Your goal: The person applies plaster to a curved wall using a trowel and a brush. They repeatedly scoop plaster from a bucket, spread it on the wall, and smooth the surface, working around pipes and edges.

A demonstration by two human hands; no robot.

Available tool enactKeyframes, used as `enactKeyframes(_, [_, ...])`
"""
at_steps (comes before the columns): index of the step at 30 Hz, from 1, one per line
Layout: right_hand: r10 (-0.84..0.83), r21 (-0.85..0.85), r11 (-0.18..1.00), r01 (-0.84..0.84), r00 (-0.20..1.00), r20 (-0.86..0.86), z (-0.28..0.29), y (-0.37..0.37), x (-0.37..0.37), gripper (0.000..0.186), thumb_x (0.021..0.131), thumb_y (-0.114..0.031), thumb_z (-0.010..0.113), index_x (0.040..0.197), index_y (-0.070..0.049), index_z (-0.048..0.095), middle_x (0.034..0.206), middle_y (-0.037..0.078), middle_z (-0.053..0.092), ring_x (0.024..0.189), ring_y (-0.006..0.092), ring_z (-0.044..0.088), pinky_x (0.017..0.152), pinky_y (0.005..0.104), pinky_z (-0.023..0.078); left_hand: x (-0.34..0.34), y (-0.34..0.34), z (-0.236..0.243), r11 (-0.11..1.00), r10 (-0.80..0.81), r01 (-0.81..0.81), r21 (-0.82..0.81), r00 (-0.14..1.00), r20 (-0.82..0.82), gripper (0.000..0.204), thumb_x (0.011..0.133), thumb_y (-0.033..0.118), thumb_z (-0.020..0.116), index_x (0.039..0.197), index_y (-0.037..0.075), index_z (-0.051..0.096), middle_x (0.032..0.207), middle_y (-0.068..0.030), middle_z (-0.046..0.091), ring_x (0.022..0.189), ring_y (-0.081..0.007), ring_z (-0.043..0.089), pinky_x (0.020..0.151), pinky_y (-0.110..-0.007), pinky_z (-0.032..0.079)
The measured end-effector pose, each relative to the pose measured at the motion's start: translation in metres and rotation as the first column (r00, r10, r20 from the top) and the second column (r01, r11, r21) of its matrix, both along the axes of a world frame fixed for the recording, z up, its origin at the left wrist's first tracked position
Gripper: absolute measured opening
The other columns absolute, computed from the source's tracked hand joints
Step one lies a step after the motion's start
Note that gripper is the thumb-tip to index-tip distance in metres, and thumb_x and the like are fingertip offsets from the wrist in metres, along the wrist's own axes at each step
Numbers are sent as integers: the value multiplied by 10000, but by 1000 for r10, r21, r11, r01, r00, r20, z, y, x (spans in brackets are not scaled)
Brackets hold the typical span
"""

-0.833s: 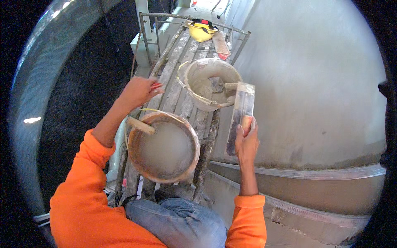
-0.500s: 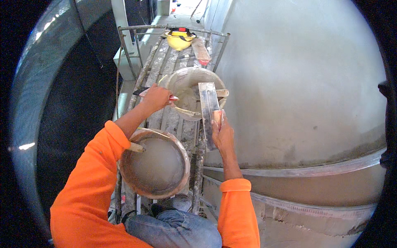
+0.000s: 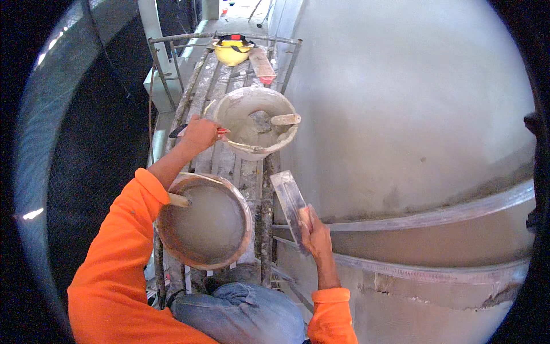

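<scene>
My right hand (image 3: 315, 232) is closed round the handle of a plastering trowel (image 3: 288, 200), whose long flat metal blade tilts up and left beside the wall. My left hand (image 3: 200, 134) grips a thin tool (image 3: 224, 131) with a red end on one side and a dark end on the other; the fingers hide its kind. That hand is at the left rim of a whitish bucket (image 3: 258, 150) holding grey plaster mix. A small trowel (image 3: 285, 119) with a pale handle rests in that bucket. Nearer me stands a round tub (image 3: 247, 229) of cloudy grey liquid, a wooden handle (image 3: 179, 200) leaning over its left side.
Both containers stand on a plank scaffold (image 3: 216, 150) with a metal end rail (image 3: 189, 38). A yellow hard hat (image 3: 231, 54) and a pale float (image 3: 262, 64) lie at its far end. The grey plastered wall (image 3: 401, 114) rises on the right, with curved metal strips (image 3: 424, 218) low down.
My right hand has drawn the plastering trowel away from the far bucket, right and toward me, uncovering the small trowel there. My left hand keeps its grip near the rim; the view has shifted slightly.
</scene>
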State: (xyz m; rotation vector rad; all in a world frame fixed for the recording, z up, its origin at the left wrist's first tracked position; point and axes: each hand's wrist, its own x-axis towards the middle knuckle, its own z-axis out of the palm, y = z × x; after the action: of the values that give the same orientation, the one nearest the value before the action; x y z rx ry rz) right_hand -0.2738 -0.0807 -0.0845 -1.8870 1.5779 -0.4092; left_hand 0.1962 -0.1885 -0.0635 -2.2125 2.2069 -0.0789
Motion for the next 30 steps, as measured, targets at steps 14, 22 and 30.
enactKeyframes(14, [-612,649,750,125,-239,754,-11,45,-18,544,1045,-397,499,1464,-53,542,1288,130,690,1080,305,706,885,446,619,-10,-5,5,998,70,-70,3,997,-43,373,901,495,743,999,136,771,889,-113,765,895,-341,742,880,-535,486])
enactKeyframes(22, [-225,22,970,242,862,454,14,-79,69,561,1026,-479,616,1367,-35,571,1049,175,744,807,369,734,765,459,595,-12,-8,-5,991,111,-109,80,993,-26,318,996,427,645,1067,153,790,927,-120,767,967,-315,743,910,-539,500])
enactKeyframes(30, [254,-663,696,-275,958,-131,7,-161,139,513,1003,-368,641,1361,-13,549,1205,291,679,1112,450,683,927,552,540,-33,5,8,990,133,-134,39,991,14,189,962,342,640,1006,280,814,900,-82,778,876,-292,756,894,-540,472])
